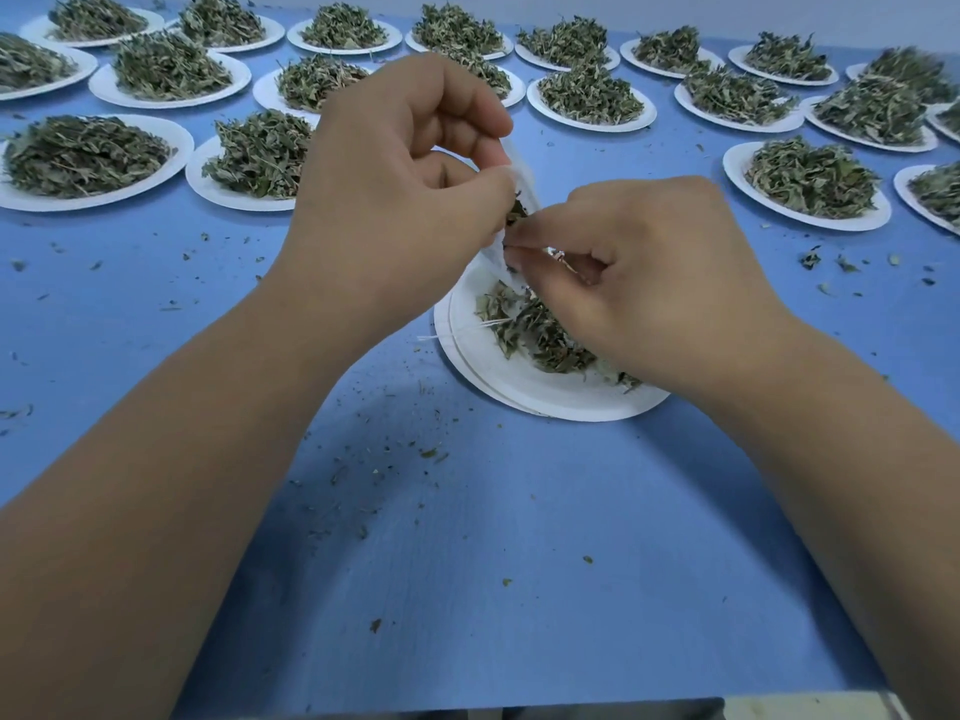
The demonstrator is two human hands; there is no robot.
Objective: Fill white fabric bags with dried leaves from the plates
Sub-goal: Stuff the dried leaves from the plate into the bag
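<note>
While my left hand (395, 163) pinches the rim of a white fabric bag (521, 171) between thumb and curled fingers, holding its mouth apart just above the near plate (545, 402), my right hand (649, 283) has its fingertips closed on a small pinch of dried leaves (515, 214) right at that mouth. Dark leaf shows inside the opening. Most of the bag is hidden behind my hands, so I cannot tell how full it is.

Progress, as judged:
- Near plate: only a thin remnant of leaf on it, much bare white rim showing. I judge this portion well over half bagged, with a few more pinches to go.
- A second rim shows under the near plate, so it seems to sit on another plate.
- A fine white thread (441, 335) lies across the plate's left edge, probably the bag's drawstring. The bag is not closed.
- Full plates (179, 142): many rows across the far side of the desk (467, 537), all heaped. Bulk of the job remains.
- No filled bags in view.
- Leaf crumbs (428, 452) scattered over the blue desk, mostly near me.

Writing: none. No brand, label or print on bag, plates or desk.
</note>
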